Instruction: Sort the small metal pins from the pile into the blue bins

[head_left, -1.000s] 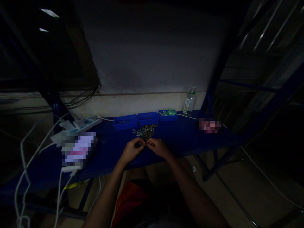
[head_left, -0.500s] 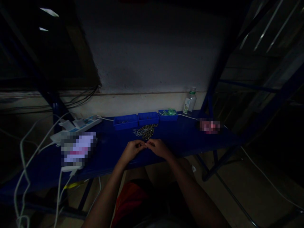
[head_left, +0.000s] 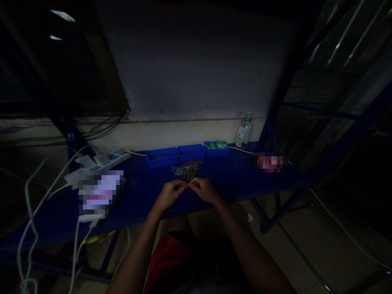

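Note:
My left hand [head_left: 171, 192] and my right hand [head_left: 204, 190] meet fingertip to fingertip over the near part of the dark blue table [head_left: 239, 175]. Both are curled in a pinch around something tiny that I cannot make out in the dim light. Just beyond the hands lies a heap of small metal parts [head_left: 188, 168]. Behind the heap stand three small blue bins: the left bin [head_left: 161, 157], the middle bin [head_left: 191, 153] and the right bin [head_left: 217, 148] with green pieces in it.
A white power strip [head_left: 108, 159] and several white cables [head_left: 33, 208] crowd the table's left end. A small plastic bottle [head_left: 244, 131] stands by the wall at the back right. Blue shelf uprights [head_left: 275, 114] rise on the right.
Both hands stay together at the same spot, with only small finger movements. Nothing else has moved.

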Demonstrator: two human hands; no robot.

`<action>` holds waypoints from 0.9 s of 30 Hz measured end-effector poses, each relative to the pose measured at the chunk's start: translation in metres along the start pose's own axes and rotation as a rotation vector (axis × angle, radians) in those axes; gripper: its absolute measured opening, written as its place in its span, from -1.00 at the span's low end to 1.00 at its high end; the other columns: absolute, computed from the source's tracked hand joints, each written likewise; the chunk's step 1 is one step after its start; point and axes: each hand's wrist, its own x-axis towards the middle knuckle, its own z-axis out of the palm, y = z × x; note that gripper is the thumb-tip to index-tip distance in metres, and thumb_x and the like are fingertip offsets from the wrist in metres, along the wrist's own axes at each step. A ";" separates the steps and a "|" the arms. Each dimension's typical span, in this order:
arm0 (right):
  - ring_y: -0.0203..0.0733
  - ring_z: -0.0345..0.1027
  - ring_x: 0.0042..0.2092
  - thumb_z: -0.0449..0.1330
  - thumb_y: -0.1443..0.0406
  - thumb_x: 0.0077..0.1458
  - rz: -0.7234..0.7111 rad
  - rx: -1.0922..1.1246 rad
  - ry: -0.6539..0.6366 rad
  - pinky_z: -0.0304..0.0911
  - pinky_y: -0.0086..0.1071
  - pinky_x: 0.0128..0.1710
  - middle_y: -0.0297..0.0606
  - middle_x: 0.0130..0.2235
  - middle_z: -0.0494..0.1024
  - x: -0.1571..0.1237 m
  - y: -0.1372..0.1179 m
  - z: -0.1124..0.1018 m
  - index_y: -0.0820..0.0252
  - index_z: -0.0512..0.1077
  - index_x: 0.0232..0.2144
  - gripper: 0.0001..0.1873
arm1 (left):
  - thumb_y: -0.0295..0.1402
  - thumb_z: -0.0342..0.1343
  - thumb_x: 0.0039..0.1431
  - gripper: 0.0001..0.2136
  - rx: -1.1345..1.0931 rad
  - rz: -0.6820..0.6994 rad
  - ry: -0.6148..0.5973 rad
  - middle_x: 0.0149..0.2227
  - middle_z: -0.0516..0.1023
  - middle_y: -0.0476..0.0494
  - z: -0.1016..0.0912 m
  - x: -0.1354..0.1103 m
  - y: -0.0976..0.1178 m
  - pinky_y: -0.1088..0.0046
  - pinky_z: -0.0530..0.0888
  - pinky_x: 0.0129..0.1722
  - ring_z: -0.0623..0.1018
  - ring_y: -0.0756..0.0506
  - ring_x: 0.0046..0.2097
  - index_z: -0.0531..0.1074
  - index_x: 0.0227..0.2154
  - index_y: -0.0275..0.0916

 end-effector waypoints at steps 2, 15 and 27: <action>-0.31 0.37 -0.34 0.02 0.20 0.14 -0.007 -0.013 -0.018 0.15 -0.52 -0.35 -0.32 -0.38 0.52 0.000 -0.002 -0.001 0.16 0.42 -0.36 -0.78 | -0.27 0.01 0.11 -0.79 0.033 0.025 -0.009 -0.34 0.54 -0.10 0.000 0.000 0.001 0.51 0.37 -0.29 0.49 -0.05 -0.32 0.48 -0.34 -0.26; -0.32 0.34 -0.39 0.01 0.24 0.15 -0.011 -0.070 -0.021 0.10 -0.52 -0.39 -0.32 -0.42 0.50 0.001 -0.005 -0.002 0.18 0.41 -0.43 -0.77 | -0.22 -0.06 0.17 -0.73 0.092 0.067 -0.043 -0.33 0.51 -0.13 -0.002 0.000 0.006 0.48 0.36 -0.26 0.48 -0.07 -0.29 0.48 -0.33 -0.24; -0.31 0.36 -0.36 0.02 0.27 0.12 -0.022 -0.008 -0.007 0.13 -0.52 -0.39 -0.33 -0.41 0.49 -0.001 -0.003 -0.001 0.17 0.34 -0.39 -0.87 | -0.25 -0.06 0.17 -0.75 0.057 0.078 -0.043 -0.33 0.51 -0.12 -0.003 0.000 0.013 0.47 0.35 -0.25 0.48 -0.08 -0.28 0.47 -0.37 -0.24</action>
